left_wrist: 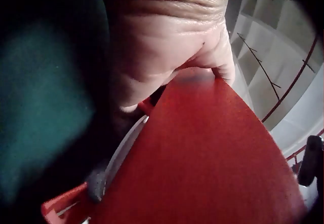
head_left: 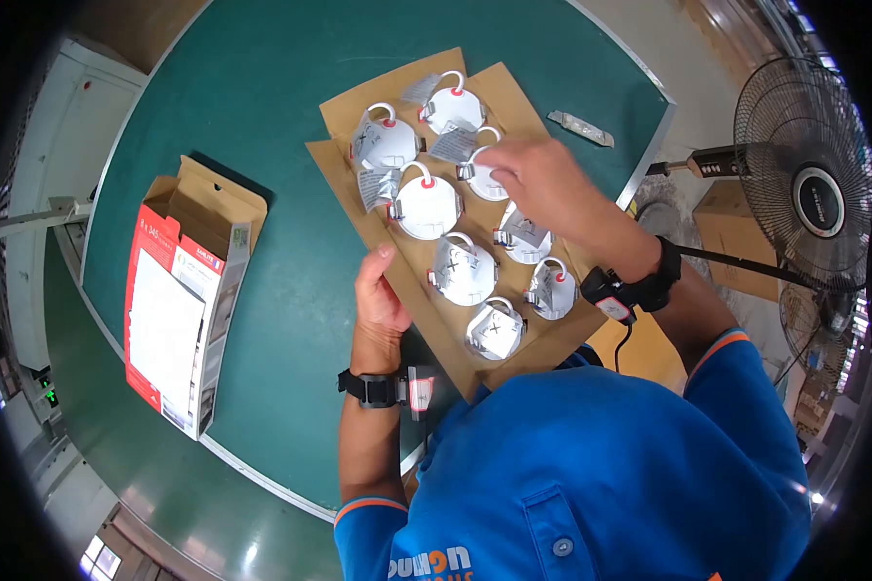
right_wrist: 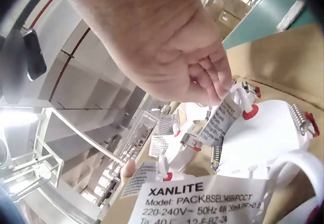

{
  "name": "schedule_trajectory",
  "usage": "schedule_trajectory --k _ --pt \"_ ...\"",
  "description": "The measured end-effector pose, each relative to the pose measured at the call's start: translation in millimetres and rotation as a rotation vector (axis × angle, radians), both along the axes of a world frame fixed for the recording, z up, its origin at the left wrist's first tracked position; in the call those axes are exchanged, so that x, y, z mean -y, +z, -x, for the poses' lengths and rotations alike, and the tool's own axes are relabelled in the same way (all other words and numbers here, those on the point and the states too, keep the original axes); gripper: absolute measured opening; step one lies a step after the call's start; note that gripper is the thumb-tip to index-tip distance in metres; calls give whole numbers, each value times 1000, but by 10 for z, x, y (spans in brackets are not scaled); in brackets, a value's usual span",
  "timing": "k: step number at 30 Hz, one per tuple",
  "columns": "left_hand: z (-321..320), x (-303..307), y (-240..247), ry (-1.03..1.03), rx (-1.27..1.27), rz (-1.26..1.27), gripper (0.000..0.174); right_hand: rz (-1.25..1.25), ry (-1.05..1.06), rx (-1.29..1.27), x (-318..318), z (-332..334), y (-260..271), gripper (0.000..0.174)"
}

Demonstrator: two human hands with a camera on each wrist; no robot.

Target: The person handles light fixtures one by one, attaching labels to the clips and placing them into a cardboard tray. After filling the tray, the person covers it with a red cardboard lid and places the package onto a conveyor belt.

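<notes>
1. Holding the cardboard sheet [head_left: 344, 116] by its near left edge, the left grip [head_left: 378, 300] lays its thumb on top. Its fingers are hidden beneath, so it is clasped round the sheet.
2. The sheet is held over the green table [head_left: 262, 77], close in front of the person.
3. Eight round white lamps [head_left: 426, 205] lie on the sheet in two rough rows, each with a wire loop and a paper tag.
4. The right grip [head_left: 543, 184] reaches over the far right part of the sheet. In the right wrist view its fingertips [right_wrist: 215, 82] pinch a paper label [right_wrist: 220, 120] hanging from one of the lamps.
5. An open carton [head_left: 189, 290] lies on the table to the left, well apart from the sheet.
6. A small grey piece [head_left: 581, 127] lies on the table just beyond the sheet's far right corner.
7. A standing fan [head_left: 809, 184] is to the right of the table.
</notes>
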State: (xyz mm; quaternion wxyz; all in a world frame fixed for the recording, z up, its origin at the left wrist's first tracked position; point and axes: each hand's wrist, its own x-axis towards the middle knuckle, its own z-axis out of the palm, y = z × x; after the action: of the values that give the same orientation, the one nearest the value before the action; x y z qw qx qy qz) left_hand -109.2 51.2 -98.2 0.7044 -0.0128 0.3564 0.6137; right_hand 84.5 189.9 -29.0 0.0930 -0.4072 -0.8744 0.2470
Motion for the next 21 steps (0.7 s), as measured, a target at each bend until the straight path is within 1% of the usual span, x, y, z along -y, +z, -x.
schedule_trajectory --k 3,6,9,12,15,18,21 --pt "23 15 -60 -8 26 -10 48 -96 -175 -100 -36 -7 2 29" --pt "24 18 -93 -1 53 17 51 -64 -236 -143 -59 -26 -44 32" --pt "18 6 -66 11 11 19 54 60 -177 -154 -150 -76 -152 32" --pt "6 -5 41 19 -41 10 56 309 -164 -112 -273 -88 -51 35" --pt "38 23 -73 -4 6 2 59 338 -166 -50 -326 -53 5 38" --pt "5 36 -38 58 15 4 56 392 -113 -38 -355 -86 21 40" --pt "-54 4 35 84 -16 37 59 391 -88 -12 -352 -75 35 42"
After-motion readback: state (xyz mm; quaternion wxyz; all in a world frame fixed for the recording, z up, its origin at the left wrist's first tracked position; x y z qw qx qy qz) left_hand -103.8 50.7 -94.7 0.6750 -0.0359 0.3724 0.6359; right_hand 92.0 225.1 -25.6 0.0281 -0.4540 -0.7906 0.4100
